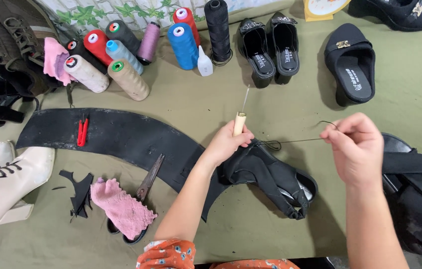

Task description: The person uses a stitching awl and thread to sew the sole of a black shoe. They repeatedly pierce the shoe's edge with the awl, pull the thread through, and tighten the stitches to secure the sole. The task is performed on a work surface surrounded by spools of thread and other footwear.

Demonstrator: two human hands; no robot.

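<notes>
My left hand (227,143) grips a wooden-handled awl (240,119), its metal point up, and rests on a black strappy sandal (270,177) lying on the green cloth. My right hand (356,147) pinches a black thread (295,141) that runs taut leftward to the sandal's upper edge, ending in a small loop beside my left hand. The thread's free end curls above my right fingers.
Several thread spools (121,55) and a small white glue bottle (204,63) stand at the back. Black shoes (270,47), a black slipper (350,62), a curved black leather strip (121,137), scissors (149,179), pink cloth (121,209), red clip (82,132), cream boot (2,184), another black sandal (420,194).
</notes>
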